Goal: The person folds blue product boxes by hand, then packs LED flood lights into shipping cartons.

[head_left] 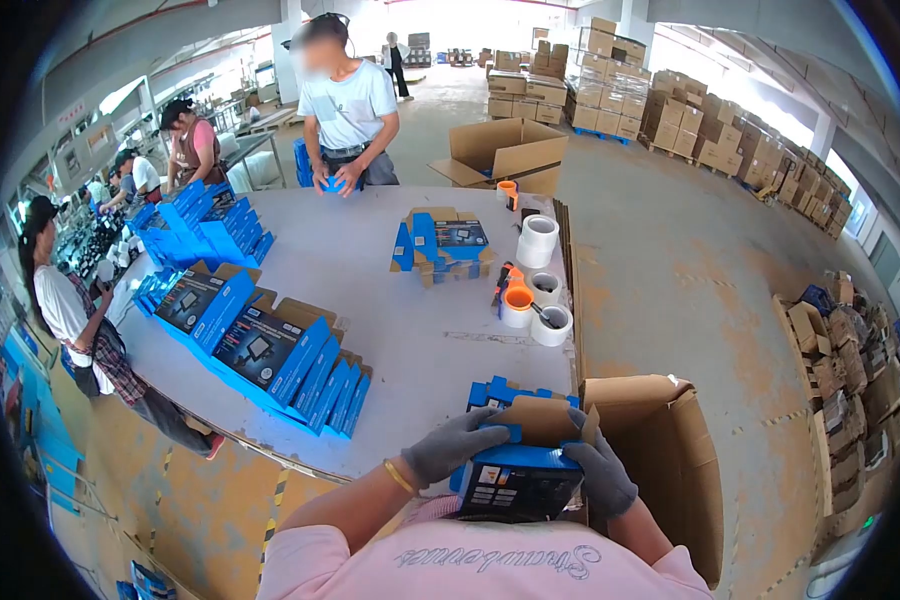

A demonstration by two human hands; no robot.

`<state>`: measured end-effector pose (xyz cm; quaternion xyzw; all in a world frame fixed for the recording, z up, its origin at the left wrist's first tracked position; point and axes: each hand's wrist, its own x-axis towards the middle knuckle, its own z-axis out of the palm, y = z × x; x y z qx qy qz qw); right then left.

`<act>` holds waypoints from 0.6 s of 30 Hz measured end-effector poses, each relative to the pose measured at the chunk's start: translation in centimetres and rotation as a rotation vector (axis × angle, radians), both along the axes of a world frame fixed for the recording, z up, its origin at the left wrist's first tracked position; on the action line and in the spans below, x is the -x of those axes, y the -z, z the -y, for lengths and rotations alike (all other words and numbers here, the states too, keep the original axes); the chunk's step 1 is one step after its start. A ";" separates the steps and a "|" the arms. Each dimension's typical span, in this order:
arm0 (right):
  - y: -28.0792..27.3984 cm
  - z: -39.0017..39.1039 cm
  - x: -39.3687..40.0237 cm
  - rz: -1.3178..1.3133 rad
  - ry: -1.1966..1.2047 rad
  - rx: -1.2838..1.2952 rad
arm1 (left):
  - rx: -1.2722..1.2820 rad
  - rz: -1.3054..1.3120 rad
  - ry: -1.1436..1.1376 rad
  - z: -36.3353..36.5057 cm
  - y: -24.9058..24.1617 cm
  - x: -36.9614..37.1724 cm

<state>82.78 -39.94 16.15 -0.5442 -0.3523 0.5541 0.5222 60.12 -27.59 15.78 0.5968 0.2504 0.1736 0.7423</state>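
Observation:
A blue and black printed carton is held close to my chest, its brown inner flap standing up at the top. My left hand, in a grey glove, grips the carton's upper left edge and a blue tab. On the other side, my gloved right hand closes around the right edge beside a raised side flap. Just behind it, more blue cardboard lies on the table, partly hidden by the flap and my left hand.
On the table stand rows of blue cartons, a flattened stack, tape rolls and an orange-handled tape dispenser. A large open cardboard box sits at my right. A person stands across the table.

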 end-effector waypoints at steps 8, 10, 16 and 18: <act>0.3 -0.1 -1.7 0.808 -0.209 -0.272 | 0.128 -0.034 -0.001 -0.6 -0.8 -1.6; 0.5 -0.6 -1.6 -0.019 -0.122 -0.038 | 0.077 -0.080 -0.054 -0.2 -1.4 -2.0; 3.4 -1.0 -1.4 -0.524 0.030 -0.076 | 0.149 0.265 0.061 -1.8 4.1 -2.1; 2.1 -1.3 -1.9 -0.511 -0.123 -0.053 | 0.214 0.309 0.169 -2.4 3.9 -1.5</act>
